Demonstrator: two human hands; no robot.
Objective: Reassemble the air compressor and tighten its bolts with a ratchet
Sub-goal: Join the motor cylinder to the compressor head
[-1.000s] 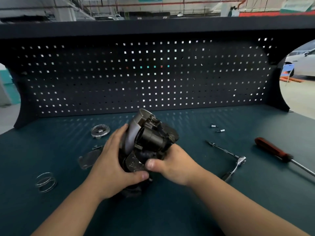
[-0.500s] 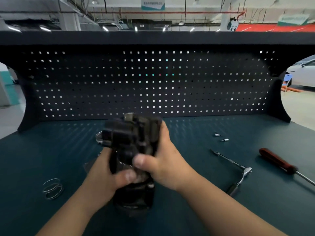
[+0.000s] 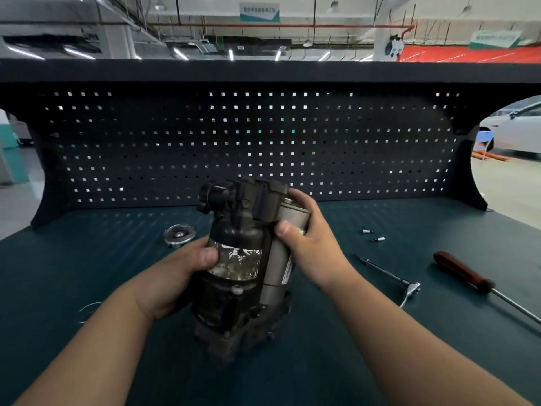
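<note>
The air compressor (image 3: 240, 259), a dark body with a worn label and a grey metal cylinder along its right side, stands upright on the teal bench. My left hand (image 3: 172, 276) grips its left side, thumb on the label. My right hand (image 3: 310, 244) holds the grey cylinder near the top. The ratchet (image 3: 392, 278) lies on the bench to the right, apart from both hands. Two small sockets or bolts (image 3: 372, 235) lie further back on the right.
A red-handled screwdriver (image 3: 465, 273) lies at the far right. A round metal cap (image 3: 179, 235) sits behind my left hand, and a wire spring (image 3: 87, 312) lies at the left. A black pegboard (image 3: 248, 148) closes off the back of the bench.
Both hands have turned the compressor from lying tilted to standing upright, label side toward me. My right hand has shifted up onto the grey cylinder.
</note>
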